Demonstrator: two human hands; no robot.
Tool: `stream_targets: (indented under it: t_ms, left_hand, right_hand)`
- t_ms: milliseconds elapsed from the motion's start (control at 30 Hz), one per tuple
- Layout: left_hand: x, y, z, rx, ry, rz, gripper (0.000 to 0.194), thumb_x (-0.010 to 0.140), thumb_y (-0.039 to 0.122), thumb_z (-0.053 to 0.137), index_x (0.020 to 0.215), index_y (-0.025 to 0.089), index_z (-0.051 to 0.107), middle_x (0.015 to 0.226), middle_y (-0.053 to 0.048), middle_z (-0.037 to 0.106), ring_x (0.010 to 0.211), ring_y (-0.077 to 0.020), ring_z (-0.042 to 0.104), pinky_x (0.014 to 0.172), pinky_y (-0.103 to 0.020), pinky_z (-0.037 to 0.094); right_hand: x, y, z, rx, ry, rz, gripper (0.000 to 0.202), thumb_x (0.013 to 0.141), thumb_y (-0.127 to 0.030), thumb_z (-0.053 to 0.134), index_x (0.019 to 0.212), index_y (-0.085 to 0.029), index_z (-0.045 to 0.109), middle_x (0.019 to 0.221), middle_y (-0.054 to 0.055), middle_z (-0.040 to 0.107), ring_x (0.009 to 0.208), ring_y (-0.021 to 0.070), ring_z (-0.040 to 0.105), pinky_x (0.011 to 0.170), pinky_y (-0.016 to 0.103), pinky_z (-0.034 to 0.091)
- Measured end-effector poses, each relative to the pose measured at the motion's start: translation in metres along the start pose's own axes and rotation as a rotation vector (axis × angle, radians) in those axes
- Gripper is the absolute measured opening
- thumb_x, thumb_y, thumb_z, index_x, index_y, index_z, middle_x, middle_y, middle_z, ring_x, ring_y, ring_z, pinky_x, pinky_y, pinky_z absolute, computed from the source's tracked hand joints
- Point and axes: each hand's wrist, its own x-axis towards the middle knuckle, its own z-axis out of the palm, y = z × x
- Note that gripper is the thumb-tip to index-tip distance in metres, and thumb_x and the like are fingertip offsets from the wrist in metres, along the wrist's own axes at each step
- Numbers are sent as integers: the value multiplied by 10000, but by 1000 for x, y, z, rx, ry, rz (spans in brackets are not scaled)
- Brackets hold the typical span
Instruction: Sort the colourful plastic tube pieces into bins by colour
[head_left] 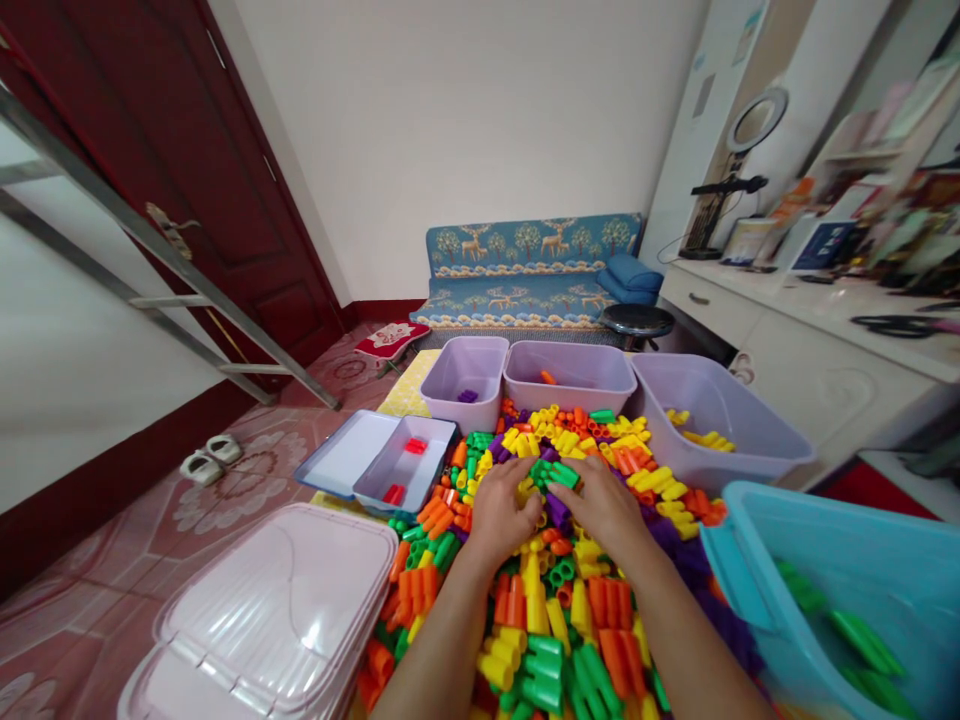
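Observation:
Loose plastic tube pieces [536,600] in yellow, orange, green and purple are heaped over the table, several joined side by side. My left hand [500,508] rests on the middle of the heap, its thumb apart from the fingers and a little yellow showing in the gap. Just to its right, my right hand [606,505] pinches a green tube piece [561,474] between thumb and fingers. Below that, a purple piece [558,512] lies between the hands. Some fingertips are hidden among the pieces.
Behind the heap stand three lilac bins, left [487,410], middle [570,400] and right [720,465], each with a few pieces. A turquoise bin [739,575] with green pieces is at right. At left are a shallow box [371,492] with red pieces and stacked lids [289,600].

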Motion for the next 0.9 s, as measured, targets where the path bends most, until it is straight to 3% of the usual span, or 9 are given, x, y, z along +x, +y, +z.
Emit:
stream_targets:
  t_ms: [167, 267, 400, 567, 733, 900]
  left_hand:
    - [0, -1, -1, -15, -17, 19, 570, 726, 209, 608, 1293, 187, 544, 1236, -98, 621, 1143, -279, 547, 1022, -438, 391]
    - [-2, -5, -1, -118, 4, 6, 589, 725, 227, 639, 1303, 193, 529, 1261, -99, 602, 1164, -278, 533, 1022, -431, 388]
    - [-3, -10, 2, -360, 32, -28, 562, 751, 219, 646, 1299, 234, 526, 1271, -68, 596, 1162, -243, 540, 1025, -390, 389]
    - [-2, -14, 7, -644, 131, -136, 393, 815, 282, 605, 1199, 199, 597, 1152, -72, 650, 1055, -221, 594, 965, -359, 434]
    - [-1, -15, 11, -859, 173, -198, 344, 834, 356, 588, 1125, 175, 604, 1074, -77, 668, 998, -214, 616, 886, -323, 470]
    - [-2, -16, 11, -882, 207, -224, 344, 827, 391, 598, 1091, 171, 604, 793, -20, 623, 786, -165, 596, 733, -261, 468]
  right_hand:
    - [2, -3, 11, 328, -25, -130, 376, 744, -165, 562, 1110, -200, 643, 1116, 84, 656, 1053, 223, 598, 952, 366, 433]
    - [-2, -8, 13, 571, -62, -177, 375, 722, -116, 524, 1060, -218, 653, 1072, 46, 668, 967, 187, 623, 880, 332, 478]
    - [-7, -12, 14, 724, -53, -140, 290, 739, -149, 532, 997, -210, 651, 961, 29, 681, 861, 177, 636, 801, 320, 503]
    - [-8, -9, 14, 926, 46, -2, 238, 760, -279, 594, 982, -194, 607, 844, 24, 669, 724, 166, 627, 706, 313, 522]
    - [-9, -8, 12, 1060, 121, 122, 346, 733, -390, 634, 999, -179, 570, 897, 62, 665, 730, 185, 646, 659, 324, 552]
    - [-8, -2, 18, 991, 230, 142, 432, 728, -413, 640, 1083, -186, 549, 1062, 103, 637, 715, 183, 664, 692, 356, 564]
